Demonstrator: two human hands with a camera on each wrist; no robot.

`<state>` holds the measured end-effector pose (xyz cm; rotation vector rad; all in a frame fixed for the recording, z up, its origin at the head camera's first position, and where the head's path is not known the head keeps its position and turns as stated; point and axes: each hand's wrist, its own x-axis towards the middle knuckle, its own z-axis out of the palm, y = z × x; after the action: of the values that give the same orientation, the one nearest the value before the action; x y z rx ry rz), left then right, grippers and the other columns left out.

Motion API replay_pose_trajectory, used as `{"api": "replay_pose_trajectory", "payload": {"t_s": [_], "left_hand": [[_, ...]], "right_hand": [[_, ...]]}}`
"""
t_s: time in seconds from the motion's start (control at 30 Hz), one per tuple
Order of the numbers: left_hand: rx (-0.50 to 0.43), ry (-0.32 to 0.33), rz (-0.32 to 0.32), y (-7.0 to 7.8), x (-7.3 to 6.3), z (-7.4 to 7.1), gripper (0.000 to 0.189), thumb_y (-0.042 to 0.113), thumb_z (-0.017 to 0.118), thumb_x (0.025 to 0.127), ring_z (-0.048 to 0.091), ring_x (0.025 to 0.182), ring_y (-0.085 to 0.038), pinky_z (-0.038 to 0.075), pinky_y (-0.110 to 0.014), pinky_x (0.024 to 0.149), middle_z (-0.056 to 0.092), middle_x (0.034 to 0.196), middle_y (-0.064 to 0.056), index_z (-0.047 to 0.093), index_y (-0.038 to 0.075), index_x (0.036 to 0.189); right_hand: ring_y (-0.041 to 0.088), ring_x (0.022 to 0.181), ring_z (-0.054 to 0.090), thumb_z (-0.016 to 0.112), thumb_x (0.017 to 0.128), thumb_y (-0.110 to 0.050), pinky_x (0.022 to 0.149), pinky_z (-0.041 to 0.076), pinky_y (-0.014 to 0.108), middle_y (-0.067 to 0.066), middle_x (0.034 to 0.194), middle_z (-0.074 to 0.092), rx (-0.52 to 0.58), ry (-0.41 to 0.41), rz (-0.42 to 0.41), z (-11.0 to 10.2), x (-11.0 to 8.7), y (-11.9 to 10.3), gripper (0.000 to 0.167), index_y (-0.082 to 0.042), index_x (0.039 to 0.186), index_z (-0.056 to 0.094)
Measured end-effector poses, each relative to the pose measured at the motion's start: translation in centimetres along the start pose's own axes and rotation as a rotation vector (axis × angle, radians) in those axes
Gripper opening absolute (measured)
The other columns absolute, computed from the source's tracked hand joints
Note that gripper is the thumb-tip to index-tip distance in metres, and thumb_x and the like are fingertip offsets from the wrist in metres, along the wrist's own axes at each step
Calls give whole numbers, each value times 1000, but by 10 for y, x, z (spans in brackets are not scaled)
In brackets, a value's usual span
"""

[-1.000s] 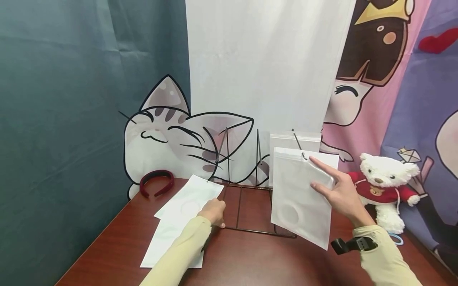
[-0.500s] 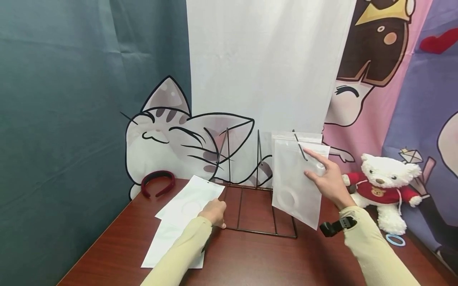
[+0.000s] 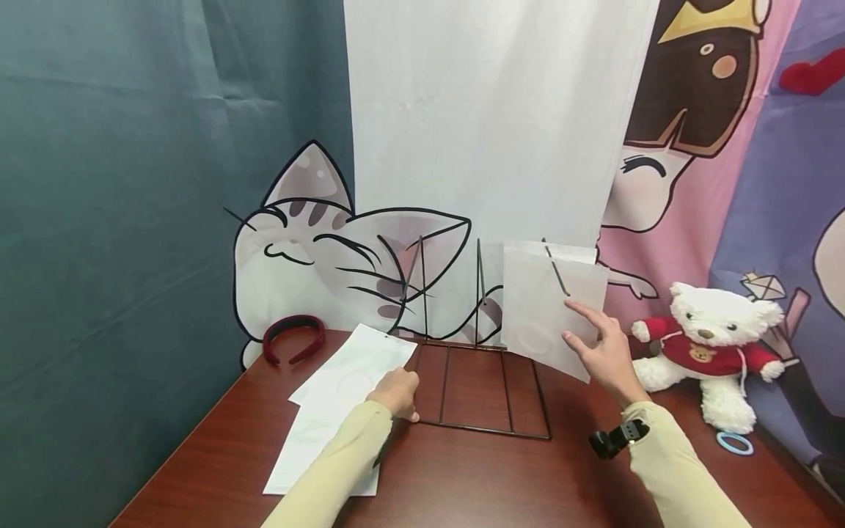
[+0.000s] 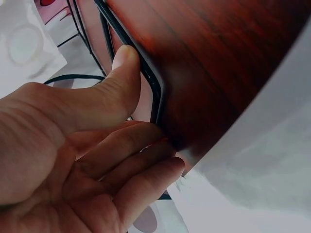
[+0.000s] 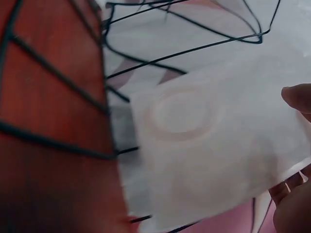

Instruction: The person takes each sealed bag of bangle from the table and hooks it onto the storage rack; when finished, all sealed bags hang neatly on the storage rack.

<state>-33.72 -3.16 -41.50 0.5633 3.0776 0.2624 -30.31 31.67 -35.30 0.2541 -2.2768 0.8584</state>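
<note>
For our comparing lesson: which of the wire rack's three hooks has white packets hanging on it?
The rightmost hook in the head view: white packets hang on it, whereas the left hook and middle hook are bare.

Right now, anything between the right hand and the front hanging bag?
Nothing visible. The right hand is at the right edge of the front hanging bag. In the head view, the hook ends just above the hand, not between the two.

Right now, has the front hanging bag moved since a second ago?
Yes: the bag has gone back along the hook. In the head view its lowest corner, earlier below the rack's front bar, now shows above it.
</note>
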Motion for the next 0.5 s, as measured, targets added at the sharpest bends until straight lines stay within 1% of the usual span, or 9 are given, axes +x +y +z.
{"api": "replay_pose_trajectory", "payload": {"t_s": [0.1, 0.13, 0.17, 0.27, 0.33, 0.4, 0.5], "left_hand": [[-7, 0, 1, 0, 1, 0, 31, 18, 95, 66, 57, 69, -18, 52, -32, 67, 61, 73, -5, 67, 8, 75], [-5, 2, 2, 0, 0, -1, 31, 18, 95, 66, 57, 69, -18, 52, -32, 66, 61, 73, -5, 67, 8, 75], [-2, 4, 4, 0, -1, -2, 30, 18, 95, 66, 57, 69, -18, 52, -32, 66, 61, 72, -5, 68, 8, 74], [-1, 3, 5, 1, -1, -2, 30, 18, 95, 66, 57, 69, -18, 52, -32, 66, 62, 72, -5, 68, 8, 75], [-1, 3, 9, 1, -1, -1, 30, 18, 95, 66, 56, 69, -18, 51, -32, 66, 61, 72, -5, 68, 8, 75], [-6, -3, 8, 1, 0, 0, 30, 18, 95, 66, 56, 69, -18, 52, -32, 66, 61, 73, -5, 68, 8, 75], [0, -3, 9, 0, 0, -1, 31, 19, 95, 66, 57, 69, -19, 52, -32, 66, 62, 73, -5, 68, 8, 75]], "right_hand": [[22, 100, 41, 73, 89, -10, 80, 32, 34, 18, 138, 61, 10, 0, 4, 3, -13, 9, 52, -16, 139, 60], [24, 98, 43, 73, 89, -8, 81, 30, 36, 21, 132, 63, 11, 3, -6, 5, -17, 12, 51, -14, 138, 61], [26, 95, 45, 73, 88, -7, 83, 29, 37, 24, 123, 65, 10, 3, -16, 6, -22, 15, 51, -12, 137, 62], [34, 95, 51, 74, 85, -4, 87, 27, 42, 28, 111, 66, -32, 5, -45, 9, -37, 22, 49, -7, 133, 64], [40, 96, 55, 74, 83, -4, 89, 26, 45, 30, 107, 66, -94, -13, -34, 9, -47, 24, 48, -4, 130, 65], [46, 108, 56, 74, 83, -6, 89, 26, 50, 32, 116, 66, -163, -63, 2, 10, -58, 23, 47, 0, 128, 64], [49, 109, 56, 74, 85, -14, 90, 29, 53, 34, 116, 65, -246, -203, 64, 13, -72, 15, 47, 4, 127, 63]]}}
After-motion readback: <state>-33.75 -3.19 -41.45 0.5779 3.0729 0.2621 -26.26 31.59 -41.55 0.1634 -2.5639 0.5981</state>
